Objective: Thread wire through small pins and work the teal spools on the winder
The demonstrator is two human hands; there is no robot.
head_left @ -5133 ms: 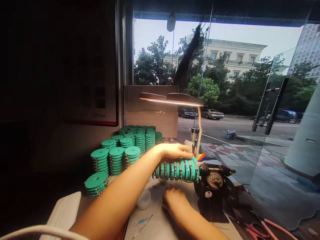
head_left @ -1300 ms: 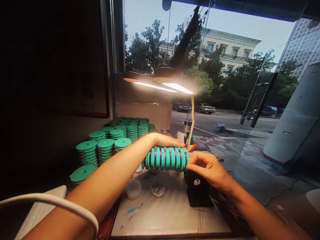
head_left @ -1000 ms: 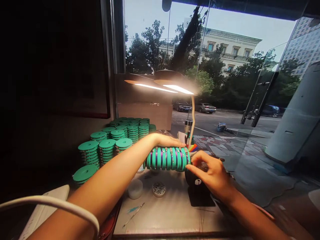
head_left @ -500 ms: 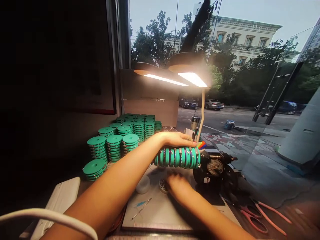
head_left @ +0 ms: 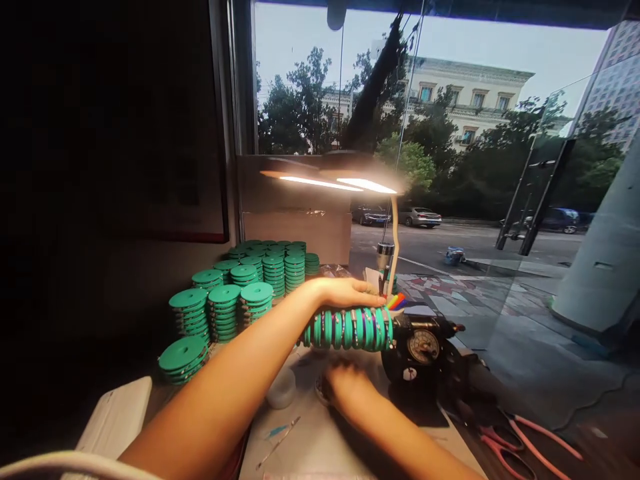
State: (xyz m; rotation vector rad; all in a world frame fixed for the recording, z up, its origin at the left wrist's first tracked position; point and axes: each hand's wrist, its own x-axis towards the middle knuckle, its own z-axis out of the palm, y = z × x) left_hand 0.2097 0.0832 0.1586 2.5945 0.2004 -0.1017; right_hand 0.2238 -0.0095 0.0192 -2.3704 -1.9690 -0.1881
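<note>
Working position at a pale board (head_left: 310,460), seen from the head camera: the two hands are apart, one above the other. The left hand (head_left: 347,292) lies palm down with fingers extended along the top of a row of green discs (head_left: 350,330), set on edge above the middle of the board; whether its thumb grips the far side cannot be told. The right hand (head_left: 347,383), blurred, is lower, at a small round dish (head_left: 320,388) on the board; whether its fingers are closed on anything cannot be told. Toward the board's left edge stands a translucent white cup (head_left: 281,389); a thin metal tool (head_left: 279,443) and a blue scrap (head_left: 276,430) lie near the left near corner. A black ornament with a round dial (head_left: 424,347) occupies the right side, just beyond the row's end. Past the right edge lie red-handled scissors (head_left: 503,448) and a pink-handled tool (head_left: 545,437). Past the left edge rise stacks of green discs (head_left: 225,313). A lit lamp (head_left: 360,181) overhangs the far side.
</note>
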